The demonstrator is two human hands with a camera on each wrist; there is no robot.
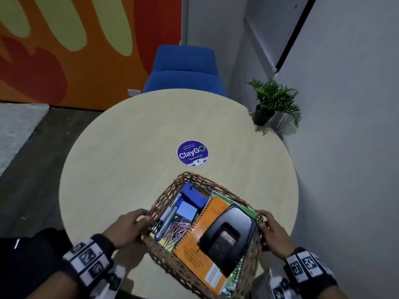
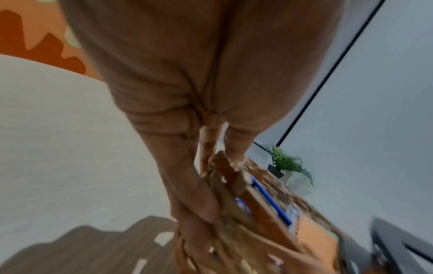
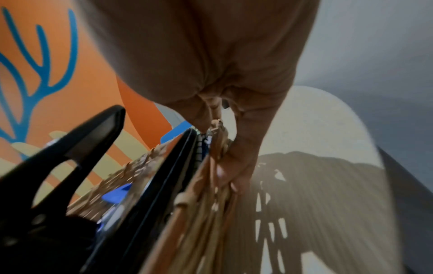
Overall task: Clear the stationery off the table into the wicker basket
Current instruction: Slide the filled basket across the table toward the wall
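A square wicker basket (image 1: 170, 190) hangs over the near edge of the round table, tilted. My left hand (image 1: 127, 227) grips its left rim (image 2: 225, 166), thumb inside and fingers outside. My right hand (image 1: 273, 230) grips the right rim (image 3: 218, 140) the same way. Inside lie an orange spiral notebook (image 1: 200, 238) with a black hole punch (image 1: 228, 236) on top, a blue stapler (image 1: 193, 196), a pale blue pad (image 1: 186, 210), a marker (image 1: 170, 214) and coloured paper clips (image 1: 178, 229). The wrist views are blurred.
The round beige table (image 1: 133, 147) carries a purple ClayGo sticker (image 1: 192, 153) at its middle and a small potted fern (image 1: 272, 102) at its far right edge. A blue chair (image 1: 183, 67) stands behind the table. A grey wall runs close on the right.
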